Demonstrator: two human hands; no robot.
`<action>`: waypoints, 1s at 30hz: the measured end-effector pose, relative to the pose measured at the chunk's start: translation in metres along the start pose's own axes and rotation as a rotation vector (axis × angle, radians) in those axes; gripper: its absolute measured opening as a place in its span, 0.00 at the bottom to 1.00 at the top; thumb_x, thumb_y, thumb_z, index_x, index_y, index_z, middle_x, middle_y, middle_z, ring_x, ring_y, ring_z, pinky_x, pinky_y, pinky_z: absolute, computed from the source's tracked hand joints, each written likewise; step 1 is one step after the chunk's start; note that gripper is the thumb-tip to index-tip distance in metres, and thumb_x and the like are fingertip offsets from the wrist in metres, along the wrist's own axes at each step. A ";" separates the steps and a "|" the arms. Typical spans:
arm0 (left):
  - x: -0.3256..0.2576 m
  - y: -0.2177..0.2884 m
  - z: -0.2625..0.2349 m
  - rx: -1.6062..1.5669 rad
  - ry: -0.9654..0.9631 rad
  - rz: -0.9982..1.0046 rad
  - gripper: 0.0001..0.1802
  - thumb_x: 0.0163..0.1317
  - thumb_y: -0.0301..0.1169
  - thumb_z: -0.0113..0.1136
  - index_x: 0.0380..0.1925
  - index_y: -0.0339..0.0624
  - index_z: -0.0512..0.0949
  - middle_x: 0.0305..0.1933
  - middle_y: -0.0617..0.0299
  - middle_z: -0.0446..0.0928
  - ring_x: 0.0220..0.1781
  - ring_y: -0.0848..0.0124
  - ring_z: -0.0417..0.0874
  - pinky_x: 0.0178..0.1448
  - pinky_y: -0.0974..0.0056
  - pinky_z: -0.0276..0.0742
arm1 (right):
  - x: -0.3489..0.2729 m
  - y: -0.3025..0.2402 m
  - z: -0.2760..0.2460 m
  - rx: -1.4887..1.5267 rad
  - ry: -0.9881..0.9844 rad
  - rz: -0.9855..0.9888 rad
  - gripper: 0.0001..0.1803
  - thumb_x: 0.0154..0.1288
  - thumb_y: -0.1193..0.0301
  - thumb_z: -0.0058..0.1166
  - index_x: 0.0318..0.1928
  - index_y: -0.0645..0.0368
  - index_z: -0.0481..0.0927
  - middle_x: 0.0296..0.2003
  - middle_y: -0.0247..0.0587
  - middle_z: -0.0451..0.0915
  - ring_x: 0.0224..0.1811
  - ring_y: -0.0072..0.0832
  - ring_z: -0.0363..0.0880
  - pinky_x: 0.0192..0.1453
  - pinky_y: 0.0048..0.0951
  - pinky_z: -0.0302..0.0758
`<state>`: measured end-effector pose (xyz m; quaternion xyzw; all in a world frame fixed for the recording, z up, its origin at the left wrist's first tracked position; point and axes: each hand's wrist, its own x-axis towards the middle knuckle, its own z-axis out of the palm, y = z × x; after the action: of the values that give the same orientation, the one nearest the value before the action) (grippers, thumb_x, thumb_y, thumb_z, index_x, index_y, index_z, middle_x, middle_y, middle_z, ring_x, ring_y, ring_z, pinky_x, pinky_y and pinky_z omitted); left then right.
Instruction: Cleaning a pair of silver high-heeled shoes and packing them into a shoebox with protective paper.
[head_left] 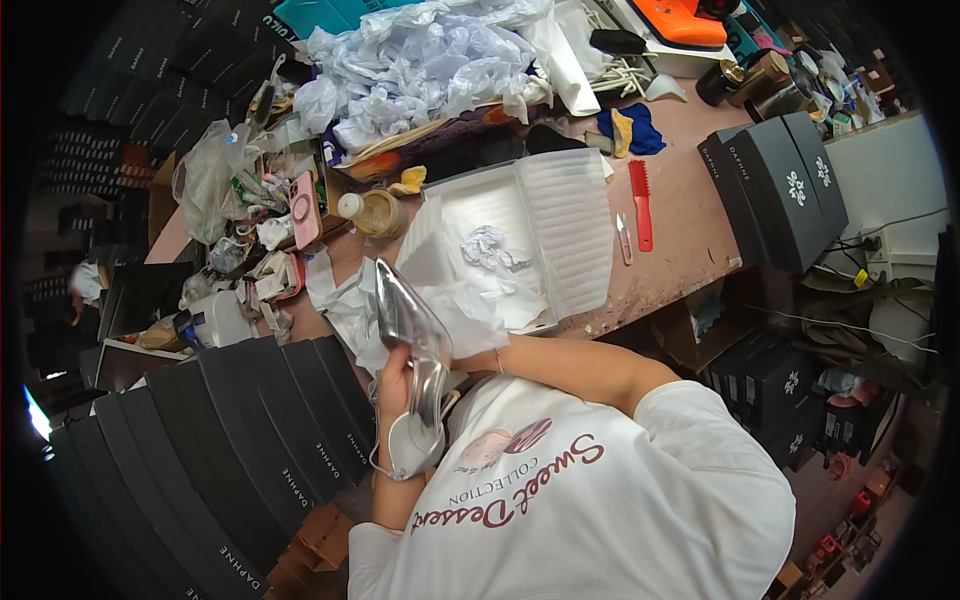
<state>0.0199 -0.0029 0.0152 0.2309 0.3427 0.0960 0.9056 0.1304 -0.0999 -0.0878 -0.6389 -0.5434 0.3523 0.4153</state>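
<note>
A shiny silver pointed-toe shoe (412, 325) is held close to my body, toe pointing away from me. My left hand (393, 378) is closed around its side, and a pale strap and heel part hang over the wrist. My right hand (468, 364) reaches in from the right behind the shoe; its fingers are hidden. White tissue paper (465, 308) lies just beyond the hands, partly behind the shoe. An open shoe box (536, 235), lined with white paper, sits past it with a crumpled paper ball (488, 247) inside.
Black shoe boxes (255, 430) stand in a row at left; more boxes (775, 190) sit at right. A red brush (641, 205) and small knife (624, 238) lie on the pink table. Behind are a jar (378, 213), pink phone (305, 209) and heaped crumpled paper (420, 75).
</note>
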 end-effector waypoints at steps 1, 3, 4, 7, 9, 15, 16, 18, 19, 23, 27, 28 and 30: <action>0.023 0.005 -0.018 0.010 -0.017 -0.041 0.16 0.68 0.35 0.47 0.48 0.35 0.73 0.44 0.53 0.79 0.47 0.62 0.81 0.53 0.57 0.77 | -0.003 0.021 0.023 0.169 -0.183 0.112 0.14 0.60 0.65 0.51 0.44 0.56 0.80 0.36 0.54 0.79 0.41 0.46 0.78 0.55 0.41 0.68; 0.056 0.008 -0.025 0.035 0.226 0.022 0.17 0.68 0.38 0.48 0.50 0.37 0.71 0.48 0.57 0.79 0.52 0.64 0.78 0.59 0.52 0.72 | -0.013 0.007 0.000 -0.084 -0.423 -0.108 0.12 0.61 0.67 0.51 0.42 0.57 0.80 0.35 0.52 0.79 0.40 0.48 0.78 0.53 0.41 0.70; 0.070 0.010 -0.028 -0.036 0.172 0.076 0.17 0.68 0.38 0.48 0.51 0.39 0.71 0.50 0.58 0.77 0.54 0.64 0.76 0.61 0.49 0.68 | -0.021 -0.007 -0.025 -0.209 -0.544 -0.224 0.11 0.61 0.68 0.50 0.41 0.57 0.80 0.35 0.51 0.80 0.39 0.50 0.78 0.51 0.42 0.70; 0.089 0.008 -0.046 -0.148 0.159 0.178 0.16 0.67 0.39 0.50 0.49 0.43 0.71 0.50 0.62 0.77 0.56 0.67 0.74 0.67 0.46 0.60 | -0.043 -0.020 -0.085 0.071 0.132 0.148 0.10 0.61 0.68 0.53 0.39 0.60 0.79 0.34 0.48 0.80 0.37 0.47 0.78 0.43 0.40 0.75; 0.097 0.003 -0.063 -0.173 0.197 0.179 0.15 0.67 0.40 0.51 0.49 0.44 0.72 0.49 0.63 0.77 0.55 0.68 0.74 0.68 0.46 0.58 | -0.048 0.006 -0.095 -0.200 0.183 0.323 0.11 0.60 0.68 0.54 0.41 0.59 0.78 0.37 0.49 0.77 0.38 0.48 0.78 0.41 0.41 0.74; 0.113 -0.016 -0.089 -0.114 0.253 0.074 0.14 0.67 0.39 0.51 0.46 0.45 0.72 0.46 0.63 0.78 0.52 0.67 0.77 0.65 0.40 0.61 | -0.027 0.048 -0.078 -0.358 0.043 0.529 0.14 0.59 0.70 0.55 0.46 0.60 0.75 0.39 0.51 0.75 0.39 0.48 0.78 0.43 0.41 0.75; 0.114 -0.017 -0.091 -0.127 0.260 0.082 0.16 0.66 0.41 0.52 0.46 0.43 0.72 0.43 0.62 0.78 0.50 0.66 0.78 0.64 0.43 0.66 | -0.027 0.043 -0.090 -0.276 0.093 0.473 0.15 0.59 0.70 0.54 0.47 0.60 0.75 0.39 0.50 0.75 0.38 0.47 0.78 0.44 0.41 0.75; 0.119 -0.016 -0.092 -0.153 0.263 0.021 0.17 0.66 0.41 0.52 0.46 0.41 0.71 0.42 0.60 0.78 0.48 0.66 0.78 0.62 0.45 0.70 | -0.028 0.035 -0.121 0.034 0.175 0.364 0.16 0.61 0.70 0.54 0.49 0.60 0.74 0.39 0.48 0.76 0.40 0.40 0.79 0.48 0.38 0.75; 0.118 -0.015 -0.091 -0.166 0.259 -0.002 0.18 0.66 0.42 0.52 0.46 0.40 0.71 0.42 0.60 0.78 0.48 0.66 0.78 0.61 0.47 0.72 | -0.031 0.032 -0.140 0.258 0.208 0.305 0.17 0.62 0.70 0.53 0.51 0.60 0.73 0.40 0.45 0.78 0.41 0.35 0.80 0.51 0.35 0.75; 0.115 -0.014 -0.093 -0.174 0.218 0.016 0.21 0.67 0.43 0.50 0.47 0.35 0.69 0.45 0.54 0.77 0.48 0.62 0.79 0.60 0.48 0.74 | -0.052 0.004 -0.206 1.246 0.364 0.559 0.20 0.62 0.71 0.53 0.53 0.63 0.71 0.44 0.40 0.79 0.44 0.26 0.81 0.49 0.29 0.79; 0.118 -0.014 -0.096 -0.139 0.213 0.014 0.23 0.67 0.44 0.50 0.49 0.34 0.69 0.46 0.52 0.77 0.49 0.61 0.79 0.59 0.51 0.75 | -0.054 0.009 -0.191 1.384 0.684 0.516 0.23 0.61 0.73 0.52 0.57 0.62 0.67 0.44 0.40 0.79 0.42 0.26 0.81 0.44 0.28 0.81; 0.120 -0.015 -0.100 -0.153 0.215 -0.009 0.23 0.66 0.44 0.51 0.49 0.34 0.69 0.46 0.53 0.77 0.48 0.61 0.79 0.59 0.51 0.76 | -0.057 0.009 -0.190 1.384 0.668 0.460 0.23 0.61 0.72 0.53 0.57 0.60 0.68 0.44 0.40 0.79 0.42 0.27 0.81 0.45 0.27 0.81; 0.120 -0.016 -0.100 -0.123 0.176 0.012 0.23 0.66 0.44 0.51 0.49 0.35 0.70 0.46 0.54 0.77 0.48 0.62 0.79 0.58 0.52 0.76 | -0.057 0.006 -0.189 1.442 0.647 0.465 0.22 0.62 0.71 0.52 0.57 0.59 0.68 0.45 0.41 0.79 0.42 0.29 0.81 0.45 0.28 0.81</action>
<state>0.0432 0.0580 -0.1280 0.1675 0.4130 0.1421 0.8838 0.2939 -0.1845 -0.0168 -0.3813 0.1090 0.4902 0.7762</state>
